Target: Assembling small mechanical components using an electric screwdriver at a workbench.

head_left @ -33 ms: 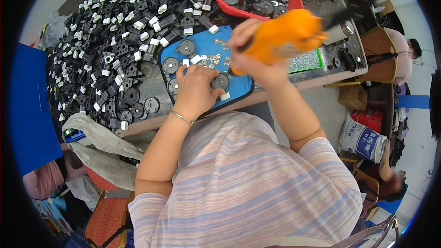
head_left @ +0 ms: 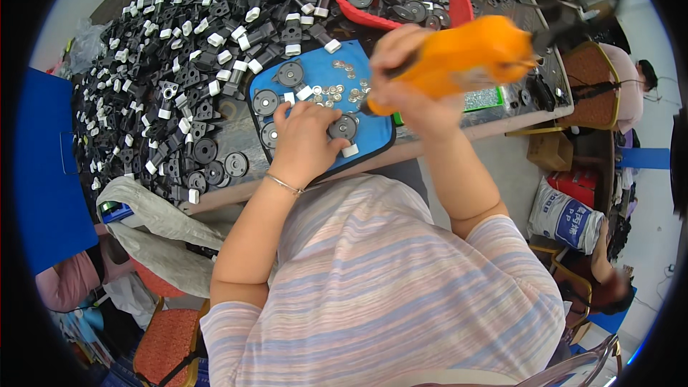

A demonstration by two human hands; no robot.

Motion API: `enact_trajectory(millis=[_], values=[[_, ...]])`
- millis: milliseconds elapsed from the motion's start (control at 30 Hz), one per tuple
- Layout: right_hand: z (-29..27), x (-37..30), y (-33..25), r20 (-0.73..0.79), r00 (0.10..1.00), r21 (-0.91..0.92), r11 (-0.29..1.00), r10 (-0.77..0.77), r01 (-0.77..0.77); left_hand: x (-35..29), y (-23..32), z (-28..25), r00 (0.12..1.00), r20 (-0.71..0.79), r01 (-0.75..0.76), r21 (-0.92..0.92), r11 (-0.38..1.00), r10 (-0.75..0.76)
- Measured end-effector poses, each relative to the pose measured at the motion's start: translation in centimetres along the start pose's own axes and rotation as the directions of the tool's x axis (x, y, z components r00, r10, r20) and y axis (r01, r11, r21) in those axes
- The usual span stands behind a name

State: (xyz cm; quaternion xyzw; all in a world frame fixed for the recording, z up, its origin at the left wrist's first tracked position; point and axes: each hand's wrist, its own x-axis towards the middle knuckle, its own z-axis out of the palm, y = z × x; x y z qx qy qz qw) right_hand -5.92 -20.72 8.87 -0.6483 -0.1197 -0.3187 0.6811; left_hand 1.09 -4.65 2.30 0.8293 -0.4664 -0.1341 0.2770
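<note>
My right hand (head_left: 419,97) is wrapped round an orange power screwdriver (head_left: 473,57), its tip pointing left and down over the blue mat (head_left: 376,143). With thumb and fingers, my left hand (head_left: 304,136) grips a black round plastic part (head_left: 344,127) with a white end at the mat's near edge. The screwdriver tip is to the right of this part, apart from it. More black round parts (head_left: 291,73) lie on the mat's left side. Small shiny metal discs (head_left: 333,93) are scattered across its middle.
A large heap of black parts with white ends (head_left: 193,50) covers the table's left. Behind the mat stands a red basket (head_left: 462,0) of similar parts. A green-rimmed tray (head_left: 484,100) sits to the right, partly behind my right hand. Two people sit at the far right.
The screwdriver in my right hand has shifted to the right, a little away from the part. My left hand stays nearly where it was.
</note>
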Motion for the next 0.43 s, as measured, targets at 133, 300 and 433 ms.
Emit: enact_trajectory(millis=[133, 300, 433], values=[[-2.8, -0.4, -1.2, -0.086, 0.996, -0.093, 0.996, -0.014, 0.006, -0.1, 0.1, -0.1, 1.000, -0.015, 0.007, -0.030, 1.000, -0.007], [-3.7, -2.4, -0.3, -0.259, 0.962, -0.052, 0.994, 0.082, -0.099, -0.1, 0.1, 0.0, 1.000, -0.014, 0.000, -0.015, 1.000, 0.000], [-3.2, -2.6, 0.1, -0.221, 0.975, -0.213, 0.974, 0.023, -0.071, 0.0, 0.2, -0.2, 1.000, -0.015, -0.020, 0.009, 1.000, 0.020]])
